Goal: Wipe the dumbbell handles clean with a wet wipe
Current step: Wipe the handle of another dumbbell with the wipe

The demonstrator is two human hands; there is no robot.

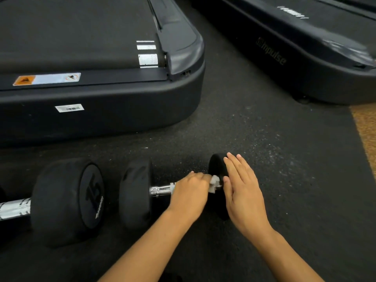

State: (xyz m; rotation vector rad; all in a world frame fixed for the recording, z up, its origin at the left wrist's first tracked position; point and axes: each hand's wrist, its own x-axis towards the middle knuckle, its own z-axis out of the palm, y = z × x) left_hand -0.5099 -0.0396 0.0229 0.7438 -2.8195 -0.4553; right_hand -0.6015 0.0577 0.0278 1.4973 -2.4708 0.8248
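two dumbbells (pixel 173 190), one wipe (pixel 214 183), two hands (pixel 215 192).

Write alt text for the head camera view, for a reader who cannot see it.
A person's left hand grips a white wet wipe around the chrome handle of a black dumbbell on a dark gym floor, while the right hand rests flat on its right end weight. A second dumbbell lies to the left, with treadmill bases behind.

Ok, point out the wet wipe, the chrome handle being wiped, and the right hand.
wet wipe (pixel 214 183), head view, bunched white fold.
chrome handle (pixel 162 190), head view, bare stretch.
right hand (pixel 242 190), head view, its back.
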